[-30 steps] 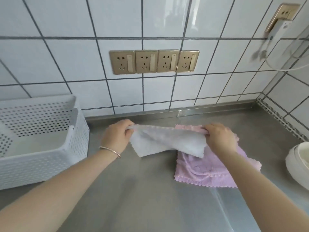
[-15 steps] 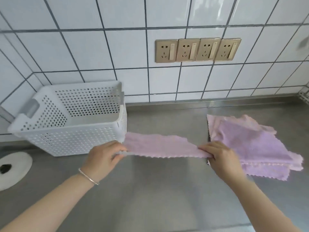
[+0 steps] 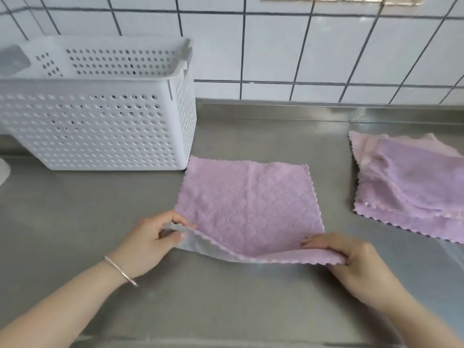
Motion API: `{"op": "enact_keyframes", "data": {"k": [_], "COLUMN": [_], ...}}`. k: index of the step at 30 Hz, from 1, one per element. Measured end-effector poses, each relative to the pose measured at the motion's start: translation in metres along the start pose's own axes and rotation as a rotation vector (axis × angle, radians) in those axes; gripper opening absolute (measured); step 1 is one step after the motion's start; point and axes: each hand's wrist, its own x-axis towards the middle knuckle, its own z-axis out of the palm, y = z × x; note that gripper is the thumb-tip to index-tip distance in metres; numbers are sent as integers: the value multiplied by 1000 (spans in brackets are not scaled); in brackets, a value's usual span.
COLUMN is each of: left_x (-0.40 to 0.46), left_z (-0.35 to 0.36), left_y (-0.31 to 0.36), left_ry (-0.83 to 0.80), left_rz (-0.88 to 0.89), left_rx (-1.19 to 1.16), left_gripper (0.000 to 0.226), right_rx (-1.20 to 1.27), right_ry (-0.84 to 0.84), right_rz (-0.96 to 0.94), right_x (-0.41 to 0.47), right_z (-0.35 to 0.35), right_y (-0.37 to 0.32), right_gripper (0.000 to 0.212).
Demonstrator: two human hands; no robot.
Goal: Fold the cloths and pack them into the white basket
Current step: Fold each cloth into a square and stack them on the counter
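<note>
While pinched at its near corners by left hand point(image 3: 148, 243) and right hand point(image 3: 351, 262), lilac cloth point(image 3: 248, 204); white basket point(image 3: 100, 126) touching; 1 pile point(image 3: 406, 187) apart.

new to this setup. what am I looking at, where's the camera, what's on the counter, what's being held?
No machine here: a person works with bare hands, filmed by one wide-angle camera on their head, looking down. On the steel counter stand a white perforated basket at the left and a loose pile of purple cloths at the right. Between them lies one purple cloth, mostly flat. The left hand and the right hand each pinch a near corner, lifting that edge, likely to fold it.
</note>
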Motion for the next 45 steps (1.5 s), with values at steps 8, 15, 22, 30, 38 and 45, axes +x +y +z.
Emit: {"op": "enact_keyframes", "data": {"k": [8, 15, 22, 30, 38, 45], "left_x": [-39, -92, -112, -31, 4, 10], "left_z": [9, -14, -25, -11, 4, 9], "left_y": [-6, 13, 35, 12, 4, 5], "left_ry": [17, -118, -287, 74, 109, 115], "left_rz": [69, 71, 17, -249, -385, -438], "left_rx": [139, 150, 275, 261, 426, 447], "left_gripper": [25, 24, 26, 40, 38, 29], "right_rx": [-4, -146, 37, 28, -79, -172], "right_ry": [12, -221, -261, 149, 195, 206], "right_rz": [127, 197, 295, 479, 591, 654], "right_x": [-17, -64, -75, -9, 16, 19], "right_z": [10, -11, -18, 16, 31, 35], "right_y": [-8, -39, -59, -45, -41, -38], "right_gripper": [32, 33, 23, 22, 16, 24]}}
